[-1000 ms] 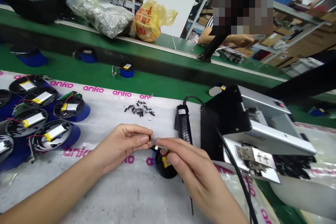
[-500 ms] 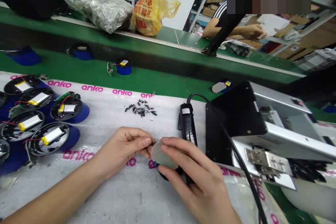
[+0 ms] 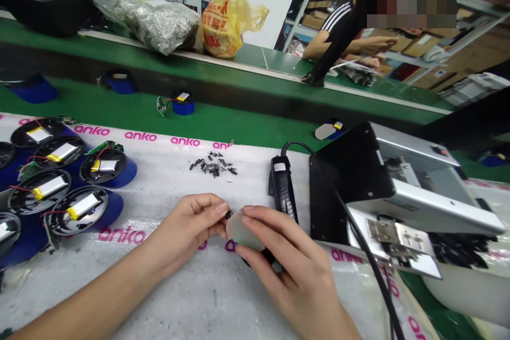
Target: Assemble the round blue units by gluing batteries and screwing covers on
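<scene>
Sheeting (image 3: pixel 179 292) repeats pink "anko" (image 3: pixel 185 141); right grip (image 3: pixel 295 260) pinches a pale disc (image 3: pixel 242 231), left grip (image 3: pixel 191 226) a small dark piece (image 3: pixel 228 214).

Bare left hand (image 3: pixel 193 227) pinches with thumb and forefinger; bare right hand (image 3: pixel 299 261) curves opposite, fingers (image 3: pixel 274 219) above thumb

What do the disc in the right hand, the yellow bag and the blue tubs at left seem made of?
Disc: pale grey, smooth, low sheen; perhaps plastic or coated metal, the look leaves it open.
Yellow bag: thin, shiny plastic film, by its creases and partly see-through top.
Blue tubs: probably hard plastic, given their even colour and smooth walls.
</scene>
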Tool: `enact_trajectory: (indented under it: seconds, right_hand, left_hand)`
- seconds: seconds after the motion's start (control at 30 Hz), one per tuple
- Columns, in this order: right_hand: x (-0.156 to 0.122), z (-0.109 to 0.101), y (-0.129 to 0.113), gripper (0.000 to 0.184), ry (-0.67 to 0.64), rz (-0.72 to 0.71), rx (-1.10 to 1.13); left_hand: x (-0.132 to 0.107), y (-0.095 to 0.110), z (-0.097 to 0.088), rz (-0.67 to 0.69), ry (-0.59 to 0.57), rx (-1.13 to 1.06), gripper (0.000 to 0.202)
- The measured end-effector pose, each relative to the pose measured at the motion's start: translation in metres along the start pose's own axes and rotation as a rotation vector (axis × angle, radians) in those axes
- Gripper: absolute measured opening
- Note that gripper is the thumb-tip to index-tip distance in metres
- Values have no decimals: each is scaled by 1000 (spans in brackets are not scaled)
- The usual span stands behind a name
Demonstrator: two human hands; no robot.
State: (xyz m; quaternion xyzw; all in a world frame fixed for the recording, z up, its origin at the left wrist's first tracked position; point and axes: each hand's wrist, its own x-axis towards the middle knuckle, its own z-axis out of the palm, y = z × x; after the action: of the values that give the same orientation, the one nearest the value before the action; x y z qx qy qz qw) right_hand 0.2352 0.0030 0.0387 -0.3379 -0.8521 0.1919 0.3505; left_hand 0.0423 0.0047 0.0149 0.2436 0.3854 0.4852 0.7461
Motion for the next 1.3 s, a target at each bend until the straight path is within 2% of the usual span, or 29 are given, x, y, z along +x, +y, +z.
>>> enact_trajectory:
  seconds: [0.13,0.27,0.33,0.4,0.5,0.6,0.67,0.77,0.83,0.97,1.07,1.2,1.3]
  right_hand:
    - [-1,4,-2,34,22,-9,-34]
    - [-4,9,-4,35,51,-8,-125]
    - [-5,10,-4,34,53,-16,-138]
    - [-4,7,-2,34,75,-25,-135]
    - [-2,1,0,44,93,-12,-142]
    - [-1,-7,1,51,13,62,-107]
    - [-1,-13,1,48,-31,126,-72]
    - [1,-20,-1,44,-81,210,-15]
    - [2,-23,-4,42,-113,252,43]
    - [-6,-26,-3,33,-69,354,167]
    - [-21,-25,4,32,-42,431,228]
    - [-35,-20,4,32,4,453,177]
    - [-34,-18,-4,32,4,412,116]
  left_hand:
    - [-2,1,1,57,40,79,28]
    - [-7,2,2,215,165,418,21]
    - [-11,3,3,269,182,514,21]
    - [-13,4,2,331,138,520,22]
    - [-14,7,0,392,-29,494,26]
    - [-12,9,-4,383,-182,629,26]
    - [-9,6,-6,382,-208,804,50]
    - [-4,-4,-4,380,-163,1046,93]
    - [-2,-11,-1,380,-135,1096,97]
    - [-3,-14,7,355,-154,1088,74]
    - [-6,-12,9,230,-126,1015,67]
    - [-7,-11,8,-53,-126,605,71]
    - [-7,-8,5,-138,-197,419,67]
